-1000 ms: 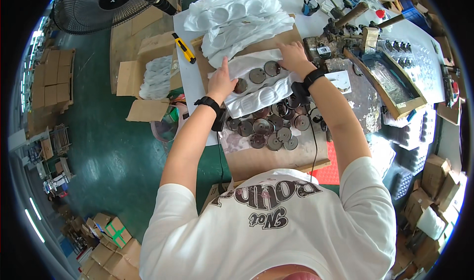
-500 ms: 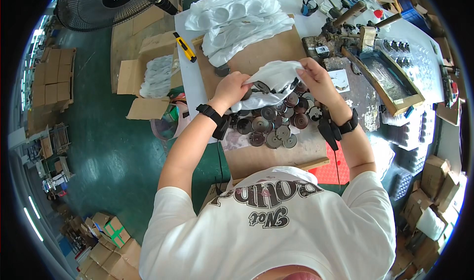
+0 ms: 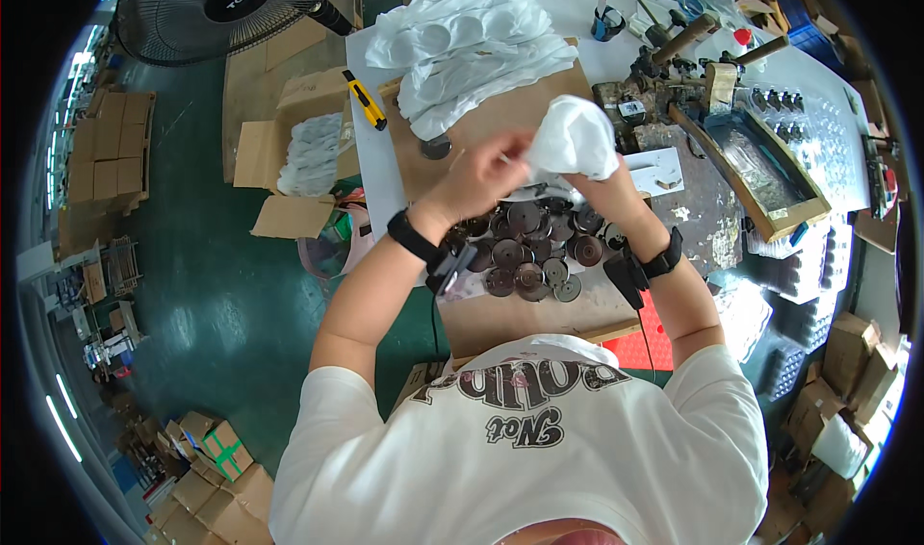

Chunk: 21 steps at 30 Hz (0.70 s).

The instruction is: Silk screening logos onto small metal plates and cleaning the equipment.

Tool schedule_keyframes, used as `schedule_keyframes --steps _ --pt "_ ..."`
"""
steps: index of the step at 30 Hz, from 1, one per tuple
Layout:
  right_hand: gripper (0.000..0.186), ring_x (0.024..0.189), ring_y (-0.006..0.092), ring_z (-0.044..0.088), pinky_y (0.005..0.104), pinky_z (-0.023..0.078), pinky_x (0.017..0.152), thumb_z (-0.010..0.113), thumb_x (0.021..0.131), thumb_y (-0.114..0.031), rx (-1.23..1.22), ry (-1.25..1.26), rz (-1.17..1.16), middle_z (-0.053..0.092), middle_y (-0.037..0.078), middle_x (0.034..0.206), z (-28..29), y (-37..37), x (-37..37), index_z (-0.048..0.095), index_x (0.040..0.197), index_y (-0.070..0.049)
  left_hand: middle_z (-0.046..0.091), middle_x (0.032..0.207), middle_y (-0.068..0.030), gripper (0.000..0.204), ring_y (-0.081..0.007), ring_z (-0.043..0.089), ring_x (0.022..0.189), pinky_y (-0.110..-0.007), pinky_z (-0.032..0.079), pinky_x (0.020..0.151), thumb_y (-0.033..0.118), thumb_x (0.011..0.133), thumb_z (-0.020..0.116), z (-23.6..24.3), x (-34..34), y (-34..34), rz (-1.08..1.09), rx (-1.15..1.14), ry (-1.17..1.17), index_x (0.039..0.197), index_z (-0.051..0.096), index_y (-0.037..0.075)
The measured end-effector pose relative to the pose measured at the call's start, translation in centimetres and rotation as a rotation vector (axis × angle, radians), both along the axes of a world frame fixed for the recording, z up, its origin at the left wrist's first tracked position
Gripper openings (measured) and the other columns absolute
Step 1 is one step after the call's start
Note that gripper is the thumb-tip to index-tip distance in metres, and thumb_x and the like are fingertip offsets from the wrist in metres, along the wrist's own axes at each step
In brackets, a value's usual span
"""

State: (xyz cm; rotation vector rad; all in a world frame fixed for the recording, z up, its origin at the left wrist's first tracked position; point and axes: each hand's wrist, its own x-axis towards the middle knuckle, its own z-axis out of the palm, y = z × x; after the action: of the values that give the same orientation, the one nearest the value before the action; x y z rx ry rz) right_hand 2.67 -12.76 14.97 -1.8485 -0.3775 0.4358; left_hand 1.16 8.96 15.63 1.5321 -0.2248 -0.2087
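A thin white plastic bag is raised in a bunched, rounded shape above the worktable. My right hand is closed on its lower edge, with the fingers partly behind the plastic. Right beside the bag's left side is my left hand, its fingers bent and smeared by motion; whether they pinch the plastic is unclear. Beneath both hands lies a heap of round dark discs with central holes, some brown and some grey. A single dark disc lies apart, left of the heap.
Filled white plastic bags are stacked at the back of the brown board. A yellow utility knife lies at the table's left edge. An open carton and a fan stand left; a wood-framed tray is right.
The bag, stretched low between both hands before, is now lifted and bunched upright over my right hand. My left hand has moved slightly right and its fingers have blurred.
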Motion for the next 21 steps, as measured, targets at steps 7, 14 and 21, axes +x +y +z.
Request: schedule_keyframes --steps 7,14,21 --pt "0.028 0.085 0.0245 0.057 0.0360 0.045 0.075 0.065 0.074 -0.008 0.178 -0.498 -0.100 0.059 0.009 0.092 1.8 0.0 -0.9 0.057 0.101 -0.004 0.056 0.096 -0.0106 0.028 -0.0273 0.055 0.088 -0.037 0.046 0.077 0.014 0.075 0.062 -10.6 5.8 6.3 0.403 1.169 -0.521 0.102 0.055 0.008" --pt "0.010 0.070 0.0255 0.051 0.0334 0.042 0.063 0.062 0.076 -0.013 0.499 -0.519 0.234 0.051 0.008 0.074 4.5 -1.6 -1.8 0.057 0.079 -0.005 0.054 0.090 -0.0073 0.014 -0.0287 0.053 0.091 -0.040 0.043 0.077 0.012 0.072 0.060 -12.7 5.7 6.8 0.215 1.271 -0.462 0.085 0.057 0.010" --pt "0.018 0.070 0.0244 0.054 0.0358 0.044 0.063 0.067 0.074 -0.019 1.055 -0.406 0.217 0.058 0.009 0.078 3.9 -0.1 -2.2 0.057 0.081 -0.006 0.054 0.096 -0.0079 0.016 -0.0290 0.052 0.093 -0.038 0.044 0.077 0.015 0.072 0.061 -12.2 3.7 5.7 0.000 1.194 -0.599 0.087 0.058 0.011"
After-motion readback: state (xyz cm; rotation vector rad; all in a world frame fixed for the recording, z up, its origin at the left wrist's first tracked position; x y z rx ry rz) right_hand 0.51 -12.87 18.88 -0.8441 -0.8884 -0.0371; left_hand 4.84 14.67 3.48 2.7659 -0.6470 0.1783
